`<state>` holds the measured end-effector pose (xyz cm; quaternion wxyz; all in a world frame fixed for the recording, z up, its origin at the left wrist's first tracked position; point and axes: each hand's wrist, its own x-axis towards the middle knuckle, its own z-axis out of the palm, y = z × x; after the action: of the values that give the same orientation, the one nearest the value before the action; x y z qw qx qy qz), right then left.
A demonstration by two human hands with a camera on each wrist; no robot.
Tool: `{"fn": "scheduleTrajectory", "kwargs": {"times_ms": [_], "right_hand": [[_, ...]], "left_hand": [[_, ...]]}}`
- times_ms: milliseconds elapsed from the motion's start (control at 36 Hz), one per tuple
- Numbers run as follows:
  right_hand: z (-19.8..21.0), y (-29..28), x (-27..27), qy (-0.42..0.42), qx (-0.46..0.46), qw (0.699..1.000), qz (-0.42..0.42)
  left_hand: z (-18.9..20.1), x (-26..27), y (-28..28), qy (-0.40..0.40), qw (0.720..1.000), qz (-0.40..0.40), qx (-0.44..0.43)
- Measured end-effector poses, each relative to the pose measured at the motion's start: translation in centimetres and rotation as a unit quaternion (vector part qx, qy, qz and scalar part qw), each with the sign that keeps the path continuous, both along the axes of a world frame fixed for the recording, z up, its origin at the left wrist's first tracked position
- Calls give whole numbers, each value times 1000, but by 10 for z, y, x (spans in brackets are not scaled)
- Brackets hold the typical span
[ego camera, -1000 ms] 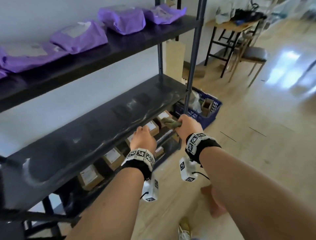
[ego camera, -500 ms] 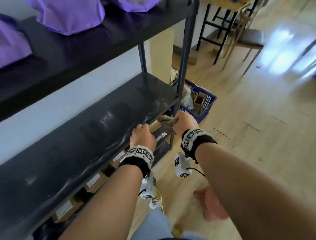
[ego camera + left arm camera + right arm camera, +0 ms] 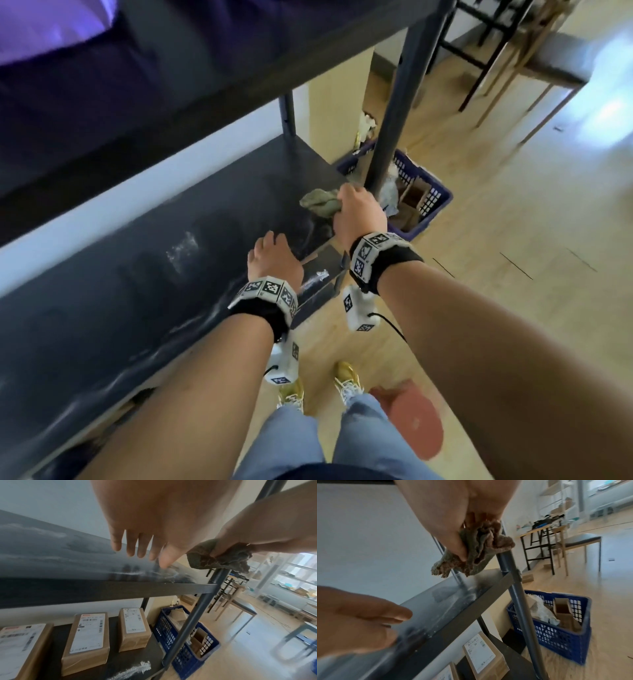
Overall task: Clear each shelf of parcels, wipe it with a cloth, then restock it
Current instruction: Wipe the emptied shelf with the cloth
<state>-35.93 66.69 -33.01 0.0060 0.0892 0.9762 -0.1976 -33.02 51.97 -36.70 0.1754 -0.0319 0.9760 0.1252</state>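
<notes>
The dark middle shelf (image 3: 144, 274) is bare of parcels and shows wet streaks. My right hand (image 3: 356, 216) grips a bunched grey-green cloth (image 3: 320, 202) over the shelf's right end, beside the front post (image 3: 394, 113). In the right wrist view the cloth (image 3: 479, 550) hangs from my curled fingers just above the shelf (image 3: 447, 601). My left hand (image 3: 274, 257) lies with straight fingers (image 3: 132, 545) on the shelf's front part, holding nothing. Purple parcels (image 3: 44, 27) sit on the shelf above. Brown boxes with white labels (image 3: 89, 632) stand on the shelf below.
A blue plastic crate (image 3: 424, 195) with cardboard and plastic wrap stands on the wooden floor right of the rack. Chairs and a table (image 3: 534, 58) stand further back. A red object (image 3: 411, 421) lies on the floor by my feet.
My right hand has carried the cloth up from the shelf's front edge to above its right end. The left hand slid further onto the shelf. The camera has moved closer.
</notes>
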Motion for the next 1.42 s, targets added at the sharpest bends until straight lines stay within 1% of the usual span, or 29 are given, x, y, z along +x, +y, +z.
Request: {"fn": "scheduleTrajectory", "kwargs": {"times_ms": [56, 111, 194, 333, 389, 528, 694, 805, 944, 1083, 1167, 1278, 1333, 1417], "right_hand": [[-8, 2, -9, -17, 23, 999, 33], [-19, 6, -13, -61, 37, 995, 68], [-30, 14, -13, -107, 19, 990, 93], [-34, 22, -16, -83, 0, 992, 100], [-36, 24, -19, -76, 19, 991, 105], [-42, 23, -21, -92, 62, 985, 131], [-43, 2, -12, -72, 105, 977, 171], [-46, -17, -4, -57, 107, 968, 218], [-43, -12, -15, -67, 113, 968, 215], [-37, 7, -42, -92, 163, 970, 156], [-36, 10, -56, -119, 170, 968, 141], [-39, 0, -60, -123, 169, 970, 126], [-41, -7, -57, -119, 158, 971, 135], [-46, -20, -48, -101, 129, 968, 189]], "left_hand": [[-4, -2, 2, -10, 1000, 29, 3], [-9, -1, 5, -10, 998, 54, 6], [-16, 3, 10, 6, 997, 81, 6], [-24, 2, 16, 16, 993, 119, 19], [-24, 0, 17, 17, 993, 117, 13], [-24, -3, 14, 5, 995, 95, -17], [-26, -1, 15, 10, 996, 89, -32], [-26, 0, 13, 11, 995, 96, -23], [-23, -2, 17, 18, 994, 99, -29], [-18, -4, 18, 4, 993, 114, -19], [-16, -5, 17, -5, 993, 121, -13], [-14, -5, 15, 5, 991, 131, 4], [-14, -5, 13, 13, 991, 136, 12], [-14, -7, 14, 38, 989, 145, 13]]}}
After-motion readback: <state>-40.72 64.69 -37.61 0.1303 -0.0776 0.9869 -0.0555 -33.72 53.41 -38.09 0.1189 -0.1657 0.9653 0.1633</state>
